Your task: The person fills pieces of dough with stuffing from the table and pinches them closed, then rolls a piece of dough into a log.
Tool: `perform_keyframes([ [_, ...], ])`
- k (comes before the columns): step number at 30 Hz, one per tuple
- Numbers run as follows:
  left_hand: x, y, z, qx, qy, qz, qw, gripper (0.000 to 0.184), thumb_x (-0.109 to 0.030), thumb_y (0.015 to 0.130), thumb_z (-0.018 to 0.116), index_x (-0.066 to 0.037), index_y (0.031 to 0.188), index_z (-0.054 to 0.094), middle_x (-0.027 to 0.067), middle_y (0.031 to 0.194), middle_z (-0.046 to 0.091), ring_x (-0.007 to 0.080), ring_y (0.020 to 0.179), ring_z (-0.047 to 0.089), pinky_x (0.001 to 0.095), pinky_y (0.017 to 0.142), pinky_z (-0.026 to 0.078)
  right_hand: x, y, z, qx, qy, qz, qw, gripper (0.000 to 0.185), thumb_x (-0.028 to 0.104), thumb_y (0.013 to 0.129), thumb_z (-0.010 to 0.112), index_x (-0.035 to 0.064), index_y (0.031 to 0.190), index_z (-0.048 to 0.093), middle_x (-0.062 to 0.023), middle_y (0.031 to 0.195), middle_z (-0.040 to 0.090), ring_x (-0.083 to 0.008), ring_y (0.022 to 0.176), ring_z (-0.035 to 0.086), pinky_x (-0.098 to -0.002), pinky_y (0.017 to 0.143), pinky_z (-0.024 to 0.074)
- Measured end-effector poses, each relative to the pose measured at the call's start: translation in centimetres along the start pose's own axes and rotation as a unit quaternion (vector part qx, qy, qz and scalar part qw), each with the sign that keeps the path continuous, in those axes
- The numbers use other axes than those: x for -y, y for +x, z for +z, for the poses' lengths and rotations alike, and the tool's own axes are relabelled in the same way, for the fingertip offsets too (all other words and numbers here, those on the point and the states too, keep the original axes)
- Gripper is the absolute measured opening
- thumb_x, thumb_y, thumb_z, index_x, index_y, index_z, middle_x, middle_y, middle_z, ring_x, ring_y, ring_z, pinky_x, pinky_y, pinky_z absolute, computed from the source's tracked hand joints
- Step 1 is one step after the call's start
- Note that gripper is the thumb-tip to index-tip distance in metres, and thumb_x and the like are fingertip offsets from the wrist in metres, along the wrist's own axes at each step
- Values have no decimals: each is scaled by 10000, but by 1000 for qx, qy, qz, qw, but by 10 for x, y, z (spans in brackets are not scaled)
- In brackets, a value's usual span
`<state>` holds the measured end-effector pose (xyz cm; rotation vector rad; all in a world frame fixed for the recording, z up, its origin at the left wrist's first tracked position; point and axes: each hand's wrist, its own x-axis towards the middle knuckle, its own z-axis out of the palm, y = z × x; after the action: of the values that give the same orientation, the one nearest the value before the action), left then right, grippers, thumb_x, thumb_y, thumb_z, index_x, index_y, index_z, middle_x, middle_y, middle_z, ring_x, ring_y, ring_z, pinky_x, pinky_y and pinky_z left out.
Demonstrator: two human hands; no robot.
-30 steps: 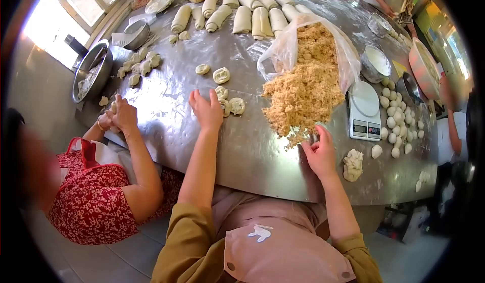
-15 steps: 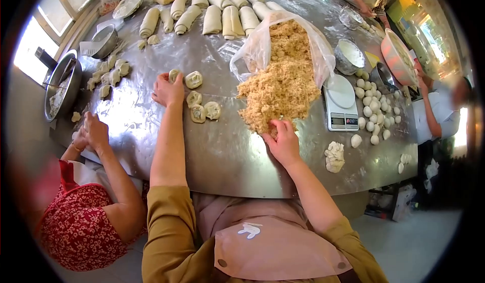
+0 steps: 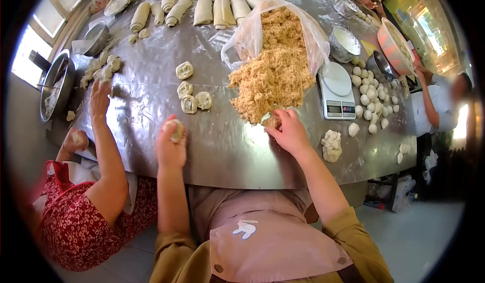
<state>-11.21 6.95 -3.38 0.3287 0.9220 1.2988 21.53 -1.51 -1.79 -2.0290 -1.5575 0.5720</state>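
Observation:
My left hand [image 3: 172,144] is closed around a flattened dough piece [image 3: 175,130], held above the metal table [image 3: 227,167] near its front edge. At the lower edge of the crumbly tan filling [image 3: 275,76], my right hand [image 3: 287,128] pinches a small clump of filling [image 3: 273,120] between thumb and fingers. The filling spills from an open clear plastic bag [image 3: 316,35]. Several flattened dough pieces [image 3: 203,100] lie beyond my left hand. To the right of my right hand is a rough dough lump [image 3: 332,145].
A white scale [image 3: 337,91] and several pale balls [image 3: 371,98] are at right. Dough rolls [image 3: 203,10] line the back. A co-worker in red floral clothing [image 3: 93,217] reaches toward dough bits [image 3: 103,71] at left, near a metal bowl [image 3: 58,86].
My left hand has picked up a dough piece and drawn it back toward me. My right hand has moved to the filling and closed on a clump. The left co-worker's hands have separated.

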Motion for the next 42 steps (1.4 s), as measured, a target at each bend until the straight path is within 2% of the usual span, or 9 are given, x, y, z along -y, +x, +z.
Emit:
perform_keyframes([
  [5, 30, -63, 55, 131, -112, -152, 973, 294, -71, 955, 564, 7, 1235, 529, 143, 1116, 619, 273, 1053, 624, 382, 928, 559, 0, -5, 8, -23, -28, -71, 997, 298, 157, 826, 717, 46, 1095, 653, -141, 928, 634, -318, 821, 637, -394, 742, 516],
  [9, 60, -83, 99, 154, 25, -233, 960, 294, -123, 981, 558, -20, 1253, 517, 135, 1109, 622, 254, 1039, 628, 363, 897, 559, 11, -17, -13, 33, 203, 44, 978, 248, 147, 875, 711, 21, 1081, 657, -76, 860, 650, -180, 732, 628, -306, 666, 513],
  [15, 115, -85, 130, 191, 17, -281, 940, 361, -349, 1066, 361, -71, 1227, 525, 92, 1153, 604, 192, 1025, 588, 346, 873, 474, 38, -41, -34, 95, 623, 163, 759, 210, 84, 948, 645, 11, 1143, 618, -9, 872, 627, -87, 739, 589, -234, 649, 496],
  [19, 114, -91, 147, 160, -12, -291, 943, 503, -436, 1079, 206, -70, 1267, 496, 83, 1174, 583, 200, 1070, 545, 329, 888, 434, 35, -45, -29, -5, 322, 24, 947, 185, 69, 887, 709, 17, 1059, 664, -38, 930, 632, -110, 743, 616, -263, 663, 521],
  [22, 110, -93, 152, 163, 36, -263, 950, 432, -384, 1081, 280, -65, 1288, 486, 85, 1154, 590, 201, 1051, 564, 333, 899, 447, 38, -46, -30, -61, 217, -43, 973, 189, 42, 858, 721, 21, 1040, 676, -59, 927, 633, -124, 728, 626, -261, 662, 524],
  [24, 107, -94, 152, 183, 165, -227, 942, 373, -331, 1080, 344, -62, 1300, 480, 87, 1140, 595, 201, 1048, 576, 341, 919, 455, 44, -46, -35, -53, 199, -27, 978, 191, 31, 852, 717, 24, 1039, 681, -68, 935, 641, -140, 722, 636, -264, 656, 528],
  [31, 115, -92, 141, 188, 61, -194, 961, 271, -191, 1056, 450, -75, 1299, 481, 69, 1111, 591, 151, 1006, 575, 284, 896, 455, 44, -52, -32, -54, 341, 5, 939, 215, 6, 844, 698, 41, 1055, 676, -105, 930, 692, -182, 775, 686, -297, 664, 552],
  [37, 129, -88, 130, 245, 112, -162, 949, 260, -189, 1059, 433, -83, 1292, 482, 76, 1158, 590, 165, 1076, 577, 341, 943, 459, 54, -50, -31, -96, 152, -80, 980, 263, 5, 867, 676, 25, 1126, 638, -111, 936, 719, -197, 819, 701, -284, 751, 575],
  [42, 99, -89, 135, 232, 56, -232, 943, 312, -200, 1052, 444, -76, 1338, 460, 107, 1237, 575, 196, 1129, 575, 323, 936, 479, 48, -52, -34, -58, 309, -65, 947, 369, 26, 885, 666, 5, 1240, 565, -123, 999, 708, -195, 824, 695, -284, 771, 572],
])
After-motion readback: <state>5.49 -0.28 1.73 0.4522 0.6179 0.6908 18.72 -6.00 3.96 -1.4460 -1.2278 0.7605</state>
